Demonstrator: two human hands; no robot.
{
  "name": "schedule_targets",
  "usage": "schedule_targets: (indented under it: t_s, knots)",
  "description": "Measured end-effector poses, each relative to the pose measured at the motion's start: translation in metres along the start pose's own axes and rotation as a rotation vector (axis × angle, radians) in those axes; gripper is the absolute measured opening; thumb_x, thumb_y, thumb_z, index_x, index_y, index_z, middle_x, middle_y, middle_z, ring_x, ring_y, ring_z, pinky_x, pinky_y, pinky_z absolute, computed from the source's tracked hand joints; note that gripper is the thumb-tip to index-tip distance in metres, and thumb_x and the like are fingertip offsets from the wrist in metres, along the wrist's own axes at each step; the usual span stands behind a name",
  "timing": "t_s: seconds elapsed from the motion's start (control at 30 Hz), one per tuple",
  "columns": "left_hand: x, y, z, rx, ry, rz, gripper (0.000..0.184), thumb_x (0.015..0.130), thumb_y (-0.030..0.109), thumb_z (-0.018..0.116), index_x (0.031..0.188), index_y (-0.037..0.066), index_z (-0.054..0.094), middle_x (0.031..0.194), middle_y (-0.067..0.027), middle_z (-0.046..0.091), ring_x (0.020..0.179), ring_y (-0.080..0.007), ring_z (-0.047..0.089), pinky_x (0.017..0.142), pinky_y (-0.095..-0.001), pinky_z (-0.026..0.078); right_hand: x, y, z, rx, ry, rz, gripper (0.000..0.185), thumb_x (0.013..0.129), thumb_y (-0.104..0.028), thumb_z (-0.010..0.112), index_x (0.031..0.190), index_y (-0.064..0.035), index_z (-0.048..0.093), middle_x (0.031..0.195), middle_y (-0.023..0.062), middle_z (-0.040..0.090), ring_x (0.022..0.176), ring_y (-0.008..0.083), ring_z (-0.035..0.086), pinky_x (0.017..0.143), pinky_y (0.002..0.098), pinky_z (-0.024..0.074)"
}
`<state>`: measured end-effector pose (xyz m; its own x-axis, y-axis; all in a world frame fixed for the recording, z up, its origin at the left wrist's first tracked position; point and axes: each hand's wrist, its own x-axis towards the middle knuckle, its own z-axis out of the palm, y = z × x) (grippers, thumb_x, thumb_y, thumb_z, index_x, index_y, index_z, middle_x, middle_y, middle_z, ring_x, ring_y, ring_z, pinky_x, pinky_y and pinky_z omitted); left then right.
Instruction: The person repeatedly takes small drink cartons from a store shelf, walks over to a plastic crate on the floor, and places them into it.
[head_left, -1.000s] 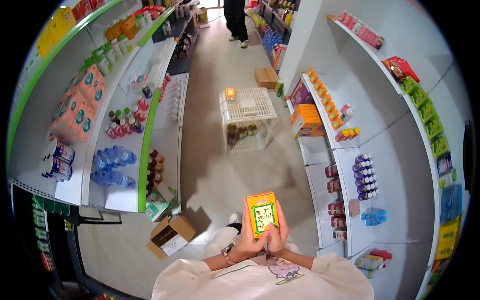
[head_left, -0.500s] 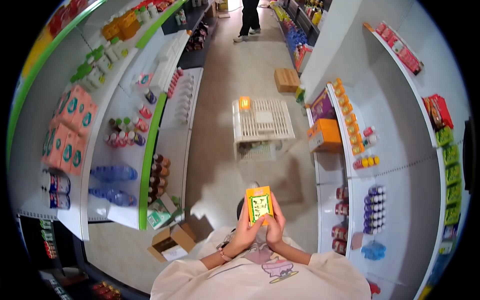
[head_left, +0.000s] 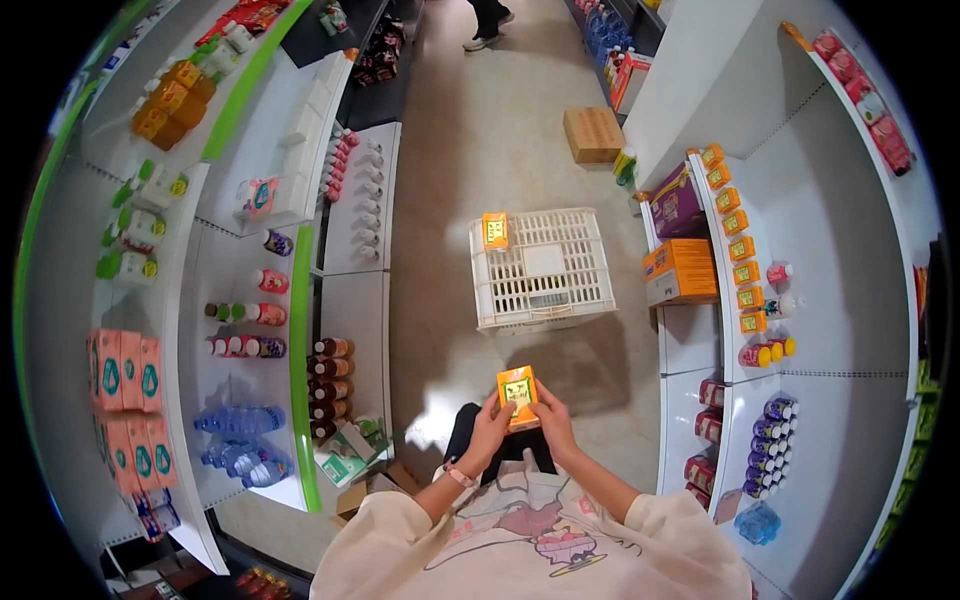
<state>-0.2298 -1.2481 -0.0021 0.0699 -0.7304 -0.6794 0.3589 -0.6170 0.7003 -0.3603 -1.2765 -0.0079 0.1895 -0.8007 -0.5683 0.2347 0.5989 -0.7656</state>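
Observation:
Both hands hold a small orange drink carton point(head_left: 517, 388) in front of my body, its green-bordered label facing up. My left hand point(head_left: 488, 428) grips the carton's left side, thumb on its front. My right hand point(head_left: 553, 422) closes on the right side, its thumb near the lower front. Ahead on the floor rests a white plastic crate point(head_left: 590, 262) with a slotted top. A similar orange carton point(head_left: 495, 231) stands at the crate's far left corner.
Right shelves carry a row of orange cartons point(head_left: 741, 248), an orange box point(head_left: 680, 271) and purple bottles point(head_left: 768, 445). Tissue packs point(head_left: 122, 370) and blue bottles point(head_left: 240, 420) fill the left shelves. A cardboard box point(head_left: 593, 135) sits beyond the crate. A person's legs point(head_left: 488, 22) show far up the aisle.
My view has shifted forward and down, so the crate appears larger and nearer. The carton stays in both hands, tipped slightly differently. The distant person's legs have changed stance.

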Motion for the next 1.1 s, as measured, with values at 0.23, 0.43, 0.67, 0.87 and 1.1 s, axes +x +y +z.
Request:
schedule_targets:
  t_s: [0.23,0.43,0.67,0.87,1.1]
  knots:
    - [0.104,-0.043,-0.043,0.135,0.074,-0.172,0.062,0.087,0.022,0.058,0.132,-0.002,0.024,0.099,-0.0108,0.06,0.082,-0.0127,0.059,0.064,-0.0229,0.049,0.096,0.046,-0.011,-0.078,-0.034,0.238,0.044,0.086,-0.005,0.054,0.127,0.002,0.041,0.112,0.0104,0.057,0.098,0.0129,0.055,0.083,0.0245,0.0441]
    - [0.21,0.051,-0.079,0.242,-0.264,-0.449,0.031,0.084,0.02,0.061,0.111,0.006,0.055,0.101,-0.001,0.06,0.089,-0.0089,0.056,0.077,-0.0236,0.044,0.199,0.02,0.011,-0.051,-0.017,0.386,0.052,0.081,-0.006,0.061,0.129,-0.0057,0.039,0.104,0.0124,0.06,0.091,0.017,0.059,0.078,0.0269,0.0472]
    - [0.36,0.073,-0.088,0.337,-0.236,-0.44,0.029,0.079,0.009,0.063,0.107,0.002,0.058,0.083,-0.0008,0.059,0.068,-0.0078,0.053,0.06,-0.0213,0.043,0.327,0.046,0.028,-0.061,0.186,0.268,0.055,0.081,-0.003,0.058,0.13,-0.0104,0.035,0.116,0.0103,0.054,0.102,0.0167,0.054,0.082,0.0281,0.0447]
    - [0.418,0.076,-0.076,0.284,-0.155,-0.262,0.038,0.072,0.0,0.059,0.11,-0.003,0.057,0.089,-0.0084,0.063,0.074,-0.0148,0.058,0.062,-0.0274,0.046,0.387,0.011,0.035,-0.168,0.243,0.303,0.056,0.081,0.005,0.05,0.132,-0.0078,0.032,0.128,0.0124,0.046,0.11,0.0192,0.049,0.086,0.0297,0.0438]
    - [0.413,0.127,-0.075,0.234,-0.292,-0.393,0.04,0.081,0.002,0.05,0.12,0.004,0.052,0.1,-0.0017,0.06,0.083,-0.0062,0.054,0.063,-0.0196,0.041,0.401,-0.016,0.033,-0.216,0.095,0.455,0.054,0.083,0.0,0.046,0.134,-0.0095,0.034,0.13,0.0095,0.044,0.102,0.0153,0.053,0.078,0.0248,0.0438]
